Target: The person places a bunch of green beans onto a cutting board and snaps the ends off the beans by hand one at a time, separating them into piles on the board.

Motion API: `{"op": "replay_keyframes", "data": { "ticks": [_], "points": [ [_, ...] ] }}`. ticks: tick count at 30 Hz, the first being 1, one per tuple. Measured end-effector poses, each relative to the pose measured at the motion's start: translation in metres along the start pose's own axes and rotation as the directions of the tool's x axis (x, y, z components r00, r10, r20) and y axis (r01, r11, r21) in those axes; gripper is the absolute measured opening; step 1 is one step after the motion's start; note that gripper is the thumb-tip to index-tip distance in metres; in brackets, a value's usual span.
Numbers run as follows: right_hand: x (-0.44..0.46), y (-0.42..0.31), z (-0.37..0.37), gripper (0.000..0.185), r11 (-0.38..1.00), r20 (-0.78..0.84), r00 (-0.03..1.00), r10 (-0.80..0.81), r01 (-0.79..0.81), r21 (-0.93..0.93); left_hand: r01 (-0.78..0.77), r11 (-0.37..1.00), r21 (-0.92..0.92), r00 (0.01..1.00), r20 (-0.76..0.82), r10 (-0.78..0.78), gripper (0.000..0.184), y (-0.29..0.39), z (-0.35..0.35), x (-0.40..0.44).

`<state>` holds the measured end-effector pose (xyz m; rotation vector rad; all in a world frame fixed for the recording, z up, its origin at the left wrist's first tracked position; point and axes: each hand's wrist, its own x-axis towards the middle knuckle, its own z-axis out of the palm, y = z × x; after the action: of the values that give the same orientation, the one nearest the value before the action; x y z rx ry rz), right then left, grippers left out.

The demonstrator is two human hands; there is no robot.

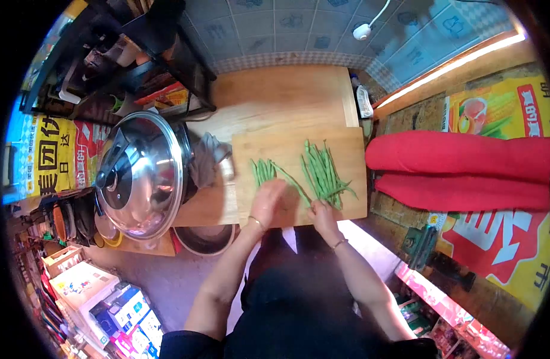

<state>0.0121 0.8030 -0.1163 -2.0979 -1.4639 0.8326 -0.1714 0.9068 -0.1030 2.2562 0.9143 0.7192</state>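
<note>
Two bunches of green beans lie on a wooden cutting board (243, 152). The smaller bunch (263, 171) is at the left, just beyond my left hand (268, 202). The larger bunch (324, 170) is at the right, just beyond my right hand (323, 216). One long bean (292, 180) slants between the bunches, its lower end at the closed fingertips of my right hand. My left hand is low over the board below the small bunch; its fingers are blurred, and what they hold, if anything, cannot be made out.
A pot with a shiny domed lid (144, 173) stands left of the board, with a grey cloth (208, 158) beside it. Two red sleeve-like pieces (460, 170) lie at the right. A dark round basin (204, 238) sits below the counter edge. A black rack (194, 72) is at the back left.
</note>
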Motion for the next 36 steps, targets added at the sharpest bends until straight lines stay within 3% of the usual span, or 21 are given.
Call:
{"op": "replay_keyframes", "data": {
  "ticks": [1, 2, 6, 8, 10, 12, 14, 16, 18, 20, 21, 23, 27, 30, 31, 32, 33, 34, 35, 36],
  "points": [
    [-0.002, -0.009, -0.009, 0.012, 0.992, -0.006, 0.992, -0.125, 0.125, 0.027, -0.139, 0.984, 0.109, 0.989, 0.068, 0.132, 0.041, 0.019, -0.005, 0.012],
    [-0.003, -0.022, -0.02, 0.012, 0.991, -0.009, 0.992, -0.128, 0.128, 0.024, -0.282, 0.937, 0.205, 0.955, 0.147, 0.256, 0.037, 0.034, -0.011, 0.022],
    [-0.008, -0.055, -0.06, 0.016, 0.977, 0.113, 0.986, -0.126, 0.104, 0.184, -0.243, 0.963, 0.117, 0.933, 0.298, 0.199, 0.028, 0.046, -0.017, 0.024],
    [-0.011, -0.069, -0.082, 0.016, 0.88, 0.386, 0.921, 0.06, -0.231, 0.415, -0.217, 0.972, -0.088, 0.919, 0.317, 0.234, 0.026, 0.045, -0.027, 0.022],
    [-0.016, -0.076, -0.091, 0.018, 0.862, 0.37, 0.929, 0.019, -0.202, 0.464, -0.222, 0.971, -0.094, 0.926, 0.292, 0.24, 0.025, 0.057, -0.037, 0.021],
    [-0.019, -0.088, -0.101, 0.019, 0.893, 0.34, 0.94, -0.028, -0.129, 0.432, -0.126, 0.991, -0.047, 0.957, 0.256, 0.134, 0.025, 0.076, -0.052, 0.019],
    [-0.022, -0.102, -0.105, 0.017, 0.916, 0.318, 0.948, -0.012, -0.117, 0.383, -0.15, 0.989, -0.007, 0.962, 0.23, 0.147, 0.025, 0.088, -0.061, 0.02],
    [-0.025, -0.111, -0.101, 0.016, 0.966, 0.19, 0.978, -0.081, 0.03, 0.256, -0.153, 0.982, 0.109, 0.981, 0.138, 0.137, 0.022, 0.094, -0.066, 0.018],
    [-0.027, -0.115, -0.092, 0.014, 0.953, 0.126, 0.989, -0.082, 0.041, 0.302, -0.168, 0.975, 0.146, 0.983, 0.099, 0.154, 0.019, 0.094, -0.067, 0.014],
    [-0.026, -0.119, -0.089, 0.011, 0.969, -0.015, 0.977, -0.214, 0.214, 0.126, -0.113, 0.984, 0.135, 0.993, -0.013, 0.116, 0.015, 0.098, -0.067, 0.01],
    [-0.026, -0.123, -0.089, 0.011, 0.968, -0.015, 0.976, -0.218, 0.218, 0.125, -0.113, 0.984, 0.137, 0.993, -0.017, 0.116, 0.015, 0.098, -0.069, 0.008],
    [-0.028, -0.135, -0.092, 0.01, 0.943, -0.095, 0.944, -0.315, 0.323, 0.084, -0.048, 0.998, -0.043, 0.998, -0.032, 0.047, 0.014, 0.099, -0.075, 0.006],
    [-0.031, -0.146, -0.091, 0.008, 0.938, -0.146, 0.94, -0.309, 0.327, 0.117, -0.062, 0.988, -0.139, 0.996, -0.066, 0.053, 0.016, 0.103, -0.084, 0.005],
    [-0.032, -0.155, -0.084, 0.005, 0.936, -0.249, 0.951, -0.181, 0.244, 0.254, -0.08, 0.985, -0.151, 0.984, -0.168, 0.055, 0.019, 0.109, -0.083, 0.004],
    [-0.032, -0.154, -0.078, 0.005, 0.852, -0.191, 0.982, -0.004, 0.103, 0.513, -0.001, 0.961, -0.278, 0.981, -0.189, -0.054, 0.017, 0.112, -0.082, 0.004],
    [-0.033, -0.153, -0.073, 0.005, 0.685, -0.084, 0.985, 0.153, -0.045, 0.727, 0.073, 0.913, -0.401, 0.967, -0.194, -0.163, 0.016, 0.114, -0.082, 0.003],
    [-0.034, -0.155, -0.07, 0.005, 0.684, -0.082, 0.985, 0.151, -0.044, 0.728, 0.074, 0.914, -0.399, 0.967, -0.195, -0.164, 0.016, 0.116, -0.081, 0.003],
    [-0.036, -0.156, -0.067, 0.005, 0.464, 0.069, 0.971, 0.23, -0.171, 0.869, 0.217, 0.732, -0.646, 0.924, -0.107, -0.368, 0.016, 0.119, -0.08, 0.002],
    [-0.038, -0.156, -0.066, 0.006, 0.208, 0.231, 0.936, 0.266, -0.289, 0.934, 0.322, 0.464, -0.825, 0.85, 0.035, -0.526, 0.017, 0.12, -0.08, 0.002],
    [-0.041, -0.154, -0.065, 0.006, 0.208, 0.229, 0.937, 0.263, -0.287, 0.935, 0.32, 0.467, -0.825, 0.851, 0.033, -0.525, 0.017, 0.118, -0.082, 0.004]
  ]
}}
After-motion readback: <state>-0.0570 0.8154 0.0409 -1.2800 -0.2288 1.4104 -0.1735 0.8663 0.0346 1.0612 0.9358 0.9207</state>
